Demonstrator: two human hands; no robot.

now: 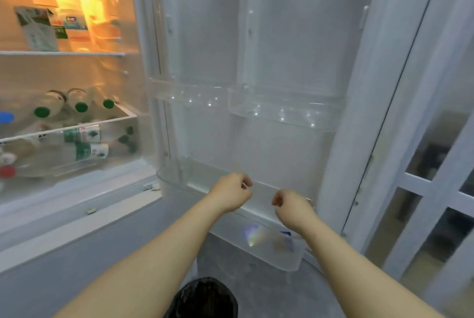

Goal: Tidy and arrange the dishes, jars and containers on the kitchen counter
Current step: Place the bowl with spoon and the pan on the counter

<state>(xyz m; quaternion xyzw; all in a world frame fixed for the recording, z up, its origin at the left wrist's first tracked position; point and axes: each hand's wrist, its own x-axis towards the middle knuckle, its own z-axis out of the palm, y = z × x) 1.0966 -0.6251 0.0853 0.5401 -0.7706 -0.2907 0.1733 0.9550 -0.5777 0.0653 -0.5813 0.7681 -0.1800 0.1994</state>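
I stand at an open fridge. My left hand (230, 193) and my right hand (292, 208) hover side by side over the clear bottom door bin (277, 256). The fingers of both are curled, and nothing shows inside either hand. My left fingertips are close to the bin's back edge; I cannot tell if they touch it. In the bin, below my right wrist, lies a blurred container with a blue label (284, 239). Two clear door bins (282, 112) higher up hold nothing that I can see.
The lit fridge interior on the left holds green-capped bottles (79, 106) on a glass shelf, more bottles in the drawer (84, 148) below, and cartons (38, 30) above. A black-lined bin (202, 299) stands on the floor by my feet. A white glazed door (436, 189) is at right.
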